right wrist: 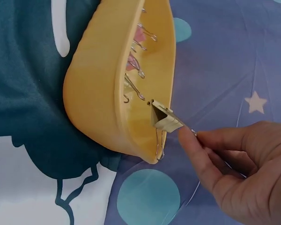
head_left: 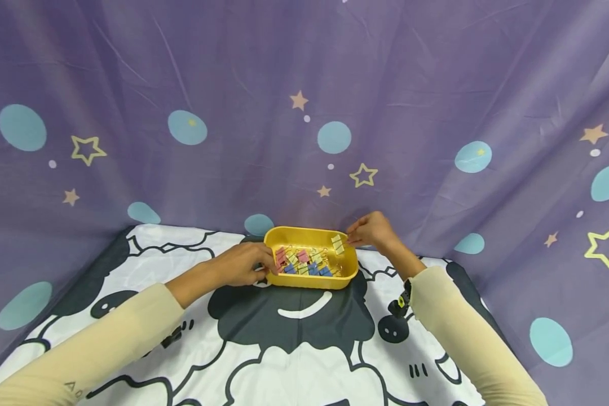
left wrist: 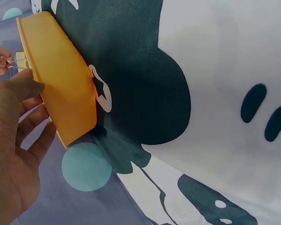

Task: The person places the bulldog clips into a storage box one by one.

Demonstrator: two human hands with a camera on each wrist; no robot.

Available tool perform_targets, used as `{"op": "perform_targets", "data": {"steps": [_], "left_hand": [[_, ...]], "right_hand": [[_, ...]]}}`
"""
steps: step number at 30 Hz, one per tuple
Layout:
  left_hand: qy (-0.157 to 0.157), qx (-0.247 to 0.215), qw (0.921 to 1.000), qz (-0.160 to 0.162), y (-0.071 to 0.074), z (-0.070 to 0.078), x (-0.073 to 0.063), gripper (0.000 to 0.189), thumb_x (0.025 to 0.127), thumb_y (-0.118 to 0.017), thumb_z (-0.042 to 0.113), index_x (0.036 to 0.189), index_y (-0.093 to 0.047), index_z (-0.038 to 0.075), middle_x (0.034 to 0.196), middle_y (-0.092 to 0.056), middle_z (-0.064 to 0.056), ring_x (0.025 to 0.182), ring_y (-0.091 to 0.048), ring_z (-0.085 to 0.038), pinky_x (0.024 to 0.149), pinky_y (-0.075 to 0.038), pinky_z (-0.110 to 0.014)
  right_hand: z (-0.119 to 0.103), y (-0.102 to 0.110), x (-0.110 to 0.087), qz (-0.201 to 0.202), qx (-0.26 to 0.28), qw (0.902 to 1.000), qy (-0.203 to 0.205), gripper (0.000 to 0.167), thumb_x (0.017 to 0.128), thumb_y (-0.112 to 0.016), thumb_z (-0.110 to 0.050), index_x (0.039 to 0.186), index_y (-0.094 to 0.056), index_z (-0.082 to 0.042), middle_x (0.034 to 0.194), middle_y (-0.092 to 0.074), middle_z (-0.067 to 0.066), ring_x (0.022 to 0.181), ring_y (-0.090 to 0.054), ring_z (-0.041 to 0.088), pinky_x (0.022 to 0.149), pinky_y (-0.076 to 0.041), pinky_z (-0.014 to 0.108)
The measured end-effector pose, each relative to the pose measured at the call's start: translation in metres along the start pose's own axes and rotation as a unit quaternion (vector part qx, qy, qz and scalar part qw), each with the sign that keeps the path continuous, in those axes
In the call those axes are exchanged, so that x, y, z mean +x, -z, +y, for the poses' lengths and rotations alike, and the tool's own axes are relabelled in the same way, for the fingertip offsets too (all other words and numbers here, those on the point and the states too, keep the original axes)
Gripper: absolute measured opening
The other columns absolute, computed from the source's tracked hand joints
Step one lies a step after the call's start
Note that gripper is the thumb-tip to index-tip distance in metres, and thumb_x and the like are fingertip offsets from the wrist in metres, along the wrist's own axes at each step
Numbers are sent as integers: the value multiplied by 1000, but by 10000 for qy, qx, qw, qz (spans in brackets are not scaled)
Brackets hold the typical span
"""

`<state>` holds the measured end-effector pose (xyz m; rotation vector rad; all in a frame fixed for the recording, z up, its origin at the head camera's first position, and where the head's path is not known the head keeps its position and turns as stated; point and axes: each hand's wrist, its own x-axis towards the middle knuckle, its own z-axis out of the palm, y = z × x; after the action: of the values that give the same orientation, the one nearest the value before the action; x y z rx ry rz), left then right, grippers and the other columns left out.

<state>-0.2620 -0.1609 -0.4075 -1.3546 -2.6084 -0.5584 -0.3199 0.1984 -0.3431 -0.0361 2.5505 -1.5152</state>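
Note:
A yellow plastic tray holds several small binder clips in pink, blue and pale yellow, with wire handles. At its left end my left hand grips the rim; in the left wrist view the thumb lies over the tray's edge and the other fingers curl beside it. My right hand, at the tray's right end, pinches a pale yellow binder clip by one wire handle between thumb and index finger. This clip hangs over the rim at the far right corner, its other handle pointing down.
The tray stands on a white and dark cartoon-print cloth, close to its back edge. Behind it rises a purple curtain printed with stars and blue ovals. Inside the tray, pink clips and blue clips lie mostly left and centre.

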Motion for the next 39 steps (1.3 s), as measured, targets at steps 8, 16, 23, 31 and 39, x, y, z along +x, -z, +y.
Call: {"op": "perform_targets", "data": {"steps": [8, 16, 23, 31, 39], "left_hand": [[18, -3, 10000, -42, 2, 2, -1, 24, 91, -80, -1, 103, -90, 17, 100, -81, 5, 99, -71, -13, 90, -61, -39], [64, 22, 10000, -44, 3, 2, -1, 25, 91, -79, -1, 103, -90, 18, 100, -81, 7, 100, -72, -13, 91, -61, -40], [57, -65, 9999, -58, 2, 1, -1, 25, 89, -80, -2, 102, -90, 17, 99, -81, 6, 98, -70, -12, 89, -61, -37], [76, -95, 9999, -44, 2, 2, -2, 26, 89, -80, -3, 103, -91, 17, 99, -81, 6, 97, -71, -11, 89, -62, -37], [28, -91, 9999, -68, 1, 1, -2, 26, 89, -80, -2, 102, -90, 18, 98, -80, 7, 96, -70, -11, 88, -61, -36]], "right_hand": [[-2, -11, 1, 294, -547, 9981, 27, 21, 97, -77, 8, 116, -81, 16, 105, -83, 31, 100, -85, 44, 89, -70, 48], [-6, -20, 3, 337, -808, 9961, 82, 21, 98, -78, 6, 116, -81, 15, 104, -84, 29, 92, -87, 37, 88, -70, 46], [-4, -30, 2, 455, -1309, 9900, 263, 18, 96, -80, 4, 111, -83, 14, 100, -85, 26, 80, -86, 30, 74, -71, 36], [4, -41, 4, 544, -1443, 9873, 389, 17, 98, -72, 3, 103, -83, 14, 89, -84, 25, 77, -86, 31, 69, -70, 33], [57, -44, 67, 345, -1311, 9903, 298, 15, 94, -75, -2, 88, -85, 6, 76, -82, 16, 63, -81, 23, 60, -67, 34]]}}
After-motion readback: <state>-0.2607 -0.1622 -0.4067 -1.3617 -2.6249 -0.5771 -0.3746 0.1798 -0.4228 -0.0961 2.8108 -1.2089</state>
